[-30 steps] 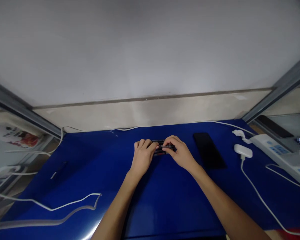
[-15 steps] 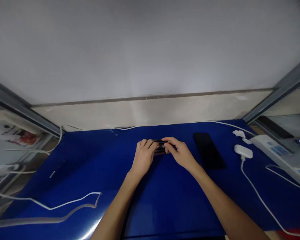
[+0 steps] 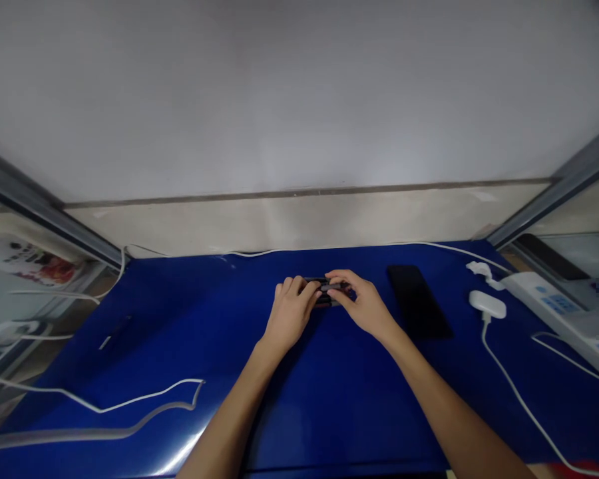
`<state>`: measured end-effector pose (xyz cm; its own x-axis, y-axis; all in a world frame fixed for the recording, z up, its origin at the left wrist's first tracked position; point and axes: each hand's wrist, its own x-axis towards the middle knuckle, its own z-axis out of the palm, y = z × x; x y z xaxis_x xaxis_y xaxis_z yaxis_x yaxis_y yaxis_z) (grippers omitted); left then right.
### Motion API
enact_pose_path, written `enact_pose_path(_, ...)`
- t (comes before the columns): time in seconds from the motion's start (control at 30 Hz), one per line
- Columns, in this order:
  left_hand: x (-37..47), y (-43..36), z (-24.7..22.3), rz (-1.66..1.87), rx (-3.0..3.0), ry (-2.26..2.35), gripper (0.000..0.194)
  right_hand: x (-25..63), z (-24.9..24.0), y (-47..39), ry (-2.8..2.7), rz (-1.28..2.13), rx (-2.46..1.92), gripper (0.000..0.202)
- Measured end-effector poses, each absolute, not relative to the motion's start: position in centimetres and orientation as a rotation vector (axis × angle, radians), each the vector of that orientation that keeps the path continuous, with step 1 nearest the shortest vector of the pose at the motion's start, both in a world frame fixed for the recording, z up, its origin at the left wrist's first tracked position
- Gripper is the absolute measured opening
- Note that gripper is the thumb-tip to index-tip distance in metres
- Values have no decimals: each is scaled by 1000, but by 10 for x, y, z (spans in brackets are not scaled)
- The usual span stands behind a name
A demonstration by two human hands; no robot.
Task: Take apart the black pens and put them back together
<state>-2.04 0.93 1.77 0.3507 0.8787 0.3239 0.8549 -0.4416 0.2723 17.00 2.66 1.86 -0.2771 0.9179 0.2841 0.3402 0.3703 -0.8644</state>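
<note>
Several dark pens (image 3: 324,301) lie side by side, crosswise, on the blue tabletop (image 3: 329,386) near its middle. My left hand (image 3: 290,307) is at their left end, its fingers closed round the pens and partly covering them. From the right, my right hand (image 3: 360,301) pinches one dark pen (image 3: 333,287) between thumb and fingers, just over the others. The left fingertips touch that pen's left end. The exact number of pens is hidden by the fingers.
A black phone (image 3: 418,301) lies right of my hands. Further right are a white charging case (image 3: 487,304) on a cable and a white power strip (image 3: 559,309). A dark pen (image 3: 114,332) and white cables (image 3: 144,401) lie at left. A wall stands behind.
One pen now shows above the others between my fingertips, where the fingers lay lower on the bundle before. Both hands stay in nearly the same place. The view has shifted slightly.
</note>
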Motion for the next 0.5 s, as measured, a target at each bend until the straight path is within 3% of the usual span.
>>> enact_pose_path(0.5, -30, 14, 21, 790, 2389, 1777, 25, 186, 23, 36, -1682, 903, -1160, 18)
